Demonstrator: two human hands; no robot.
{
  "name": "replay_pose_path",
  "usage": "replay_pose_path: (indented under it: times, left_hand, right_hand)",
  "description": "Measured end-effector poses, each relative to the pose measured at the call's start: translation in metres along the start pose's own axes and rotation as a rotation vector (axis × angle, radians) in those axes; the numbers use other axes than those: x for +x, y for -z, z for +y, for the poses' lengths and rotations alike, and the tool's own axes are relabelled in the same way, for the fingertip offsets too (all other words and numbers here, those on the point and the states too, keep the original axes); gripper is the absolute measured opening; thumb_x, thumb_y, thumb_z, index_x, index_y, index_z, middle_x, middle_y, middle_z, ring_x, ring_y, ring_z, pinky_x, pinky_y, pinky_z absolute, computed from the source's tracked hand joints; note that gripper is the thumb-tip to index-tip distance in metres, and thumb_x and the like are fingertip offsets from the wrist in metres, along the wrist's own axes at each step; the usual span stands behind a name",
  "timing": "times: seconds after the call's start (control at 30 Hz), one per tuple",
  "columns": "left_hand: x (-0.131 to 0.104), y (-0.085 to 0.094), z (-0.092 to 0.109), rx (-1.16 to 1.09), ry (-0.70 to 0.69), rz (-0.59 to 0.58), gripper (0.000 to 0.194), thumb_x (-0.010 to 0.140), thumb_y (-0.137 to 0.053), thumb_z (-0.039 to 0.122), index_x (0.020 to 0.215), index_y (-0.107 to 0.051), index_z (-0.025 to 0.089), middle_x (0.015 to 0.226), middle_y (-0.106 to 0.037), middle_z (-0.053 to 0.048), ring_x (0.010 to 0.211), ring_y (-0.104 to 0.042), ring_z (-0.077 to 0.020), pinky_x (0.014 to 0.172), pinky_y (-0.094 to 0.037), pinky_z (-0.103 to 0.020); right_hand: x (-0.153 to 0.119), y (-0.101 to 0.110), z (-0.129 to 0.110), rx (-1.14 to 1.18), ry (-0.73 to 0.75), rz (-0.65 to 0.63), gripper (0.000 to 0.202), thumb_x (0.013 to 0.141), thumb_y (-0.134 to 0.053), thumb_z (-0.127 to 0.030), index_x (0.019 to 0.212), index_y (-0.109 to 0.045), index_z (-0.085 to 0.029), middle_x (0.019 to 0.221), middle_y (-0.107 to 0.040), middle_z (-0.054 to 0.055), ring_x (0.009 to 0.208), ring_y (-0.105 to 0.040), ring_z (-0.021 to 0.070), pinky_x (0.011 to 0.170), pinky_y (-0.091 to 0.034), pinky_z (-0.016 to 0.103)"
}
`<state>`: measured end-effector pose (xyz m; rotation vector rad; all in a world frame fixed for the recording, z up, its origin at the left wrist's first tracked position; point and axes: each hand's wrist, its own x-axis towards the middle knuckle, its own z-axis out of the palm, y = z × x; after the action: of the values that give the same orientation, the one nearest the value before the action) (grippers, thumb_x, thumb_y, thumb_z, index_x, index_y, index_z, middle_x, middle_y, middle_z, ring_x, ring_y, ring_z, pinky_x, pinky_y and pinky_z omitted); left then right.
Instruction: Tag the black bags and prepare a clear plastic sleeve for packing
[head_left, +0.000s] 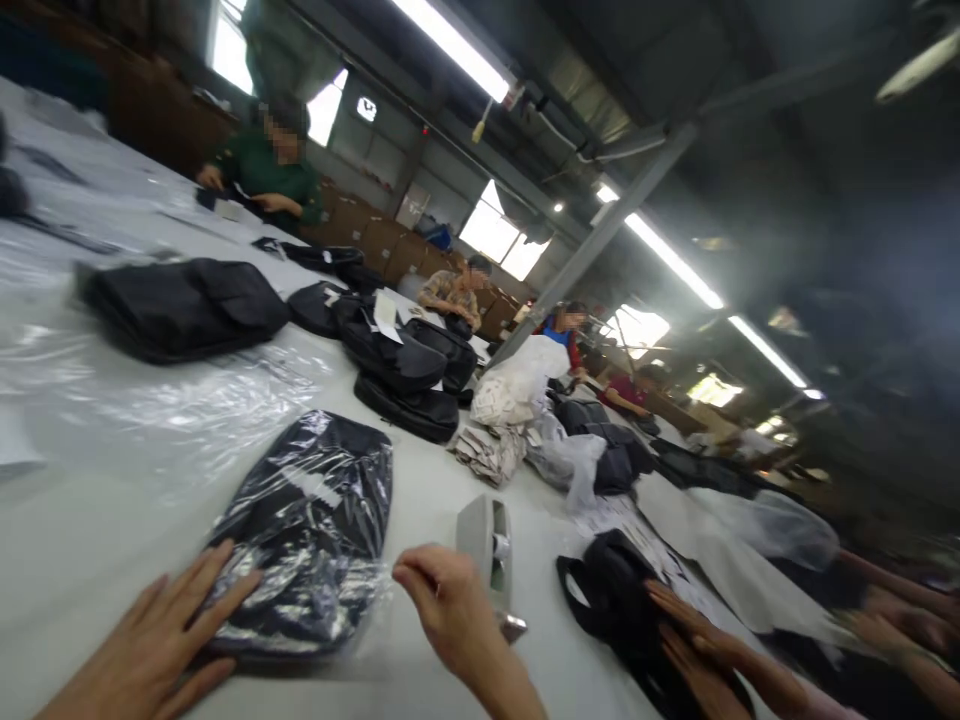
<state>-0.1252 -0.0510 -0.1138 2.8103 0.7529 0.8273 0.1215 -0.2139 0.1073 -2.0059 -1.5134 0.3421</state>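
Observation:
A black bag [311, 530] in a clear plastic sleeve lies flat on the white table, with a whitish patch on its upper part. My left hand [161, 645] is open, its spread fingers resting on the bag's lower left edge. Just off the bag's right side, my right hand [454, 600] is closed in a pinch. Whatever its fingertips hold, if anything, is too small to make out. Beside that hand stands a pale grey tape dispenser [472, 530], partly covered by the wrist.
Another person's hands [694, 635] press on a black bag [615, 585] at right. Loose clear plastic [187, 420] and an unwrapped black bag [187, 305] lie at left. Stacked bags [405, 365] and a paper bundle [487, 450] sit farther back. Several people work across the table.

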Motion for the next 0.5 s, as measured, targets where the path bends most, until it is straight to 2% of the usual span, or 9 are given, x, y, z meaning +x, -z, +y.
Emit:
replay_pose_path:
  times: [0.1, 0.23, 0.37, 0.5]
  left_hand:
    - [0.005, 0.011, 0.000, 0.092, -0.045, -0.091, 0.067, 0.093, -0.050, 0.050, 0.152, -0.021, 0.041, 0.160, -0.026, -0.011, 0.141, -0.037, -0.0310, 0.107, -0.042, -0.051]
    - [0.009, 0.015, 0.001, 0.135, -0.041, -0.067, 0.068, 0.091, -0.053, 0.049, 0.152, -0.022, 0.039, 0.160, -0.026, -0.014, 0.142, -0.037, -0.0315, 0.105, -0.044, -0.050]
    - [0.012, 0.017, 0.001, 0.152, -0.078, 0.033, 0.069, 0.088, -0.057, 0.051, 0.150, -0.029, 0.039, 0.157, -0.034, -0.014, 0.136, -0.046, -0.0338, 0.102, -0.046, -0.047]
    - [0.018, 0.018, 0.000, 0.207, -0.119, 0.117, 0.070, 0.085, -0.059, 0.053, 0.148, -0.035, 0.037, 0.147, -0.050, -0.015, 0.129, -0.053, -0.0339, 0.098, -0.045, -0.043]
  right_hand:
    - [0.060, -0.014, -0.036, 0.060, 0.279, -0.351, 0.015, 0.091, -0.060, -0.026, 0.089, -0.074, -0.021, 0.082, -0.071, 0.000, 0.074, -0.064, 0.0121, 0.072, -0.047, 0.019]
    - [0.126, -0.045, -0.056, -0.074, 0.503, -0.725, 0.015, 0.091, -0.061, -0.027, 0.096, -0.074, -0.021, 0.086, -0.072, -0.001, 0.075, -0.064, 0.0107, 0.069, -0.045, 0.017]
    - [0.167, -0.086, -0.058, -0.358, 0.570, -0.882, 0.010, 0.084, -0.068, -0.026, 0.091, -0.075, -0.024, 0.080, -0.074, -0.005, 0.063, -0.061, 0.0091, 0.056, -0.040, 0.017]
    - [0.181, -0.128, -0.060, -0.660, 0.581, -0.978, 0.007, 0.079, -0.072, -0.030, 0.082, -0.075, -0.025, 0.076, -0.075, -0.004, 0.058, -0.060, 0.0117, 0.047, -0.035, 0.021]
